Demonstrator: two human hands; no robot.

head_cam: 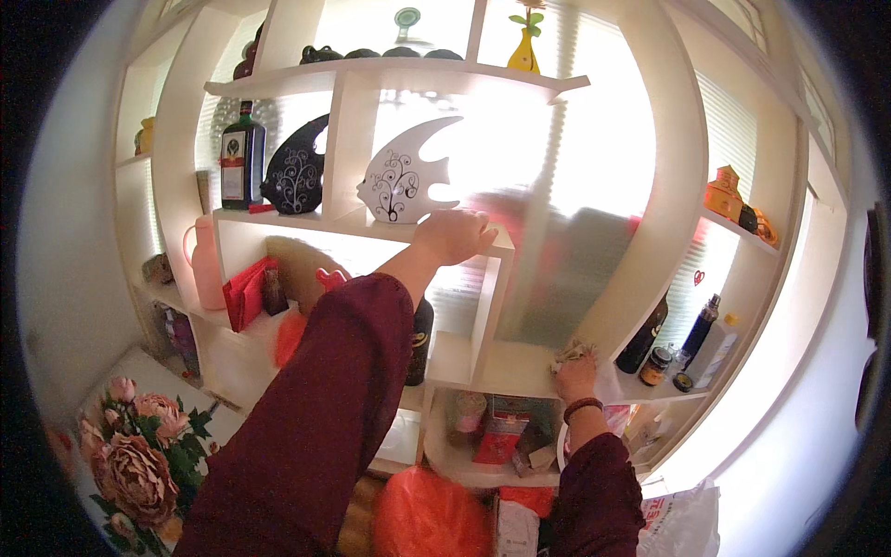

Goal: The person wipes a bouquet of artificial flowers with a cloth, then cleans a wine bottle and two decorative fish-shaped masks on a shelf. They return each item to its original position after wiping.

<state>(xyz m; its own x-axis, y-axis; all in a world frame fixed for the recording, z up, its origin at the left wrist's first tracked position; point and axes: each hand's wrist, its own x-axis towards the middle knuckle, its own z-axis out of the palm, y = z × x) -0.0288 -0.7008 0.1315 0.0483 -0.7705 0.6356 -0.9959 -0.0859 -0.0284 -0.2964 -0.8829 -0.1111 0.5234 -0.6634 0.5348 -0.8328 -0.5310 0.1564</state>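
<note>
My left hand (452,238), fingers curled, is at the front edge of a white shelf (362,227), close to the tail of a white fish-shaped ornament (400,182) with black scrollwork. Its fingertips are partly hidden, so whether it grips the edge cannot be told. Lower and to the right, my right hand (579,381) presses a crumpled pale cloth (572,353) on a lower shelf board (523,367), beside the curved upright (647,271). A matching black fish ornament (296,174) stands left of the white one, past a divider.
A liquor bottle (242,160) and pink jug (207,264) stand left. Dark bottle (644,334), small jar (655,367) and clear bottle (717,348) stand right of my right hand. A yellow vase (523,56) is above. Red bag (431,515) and artificial flowers (139,473) are below.
</note>
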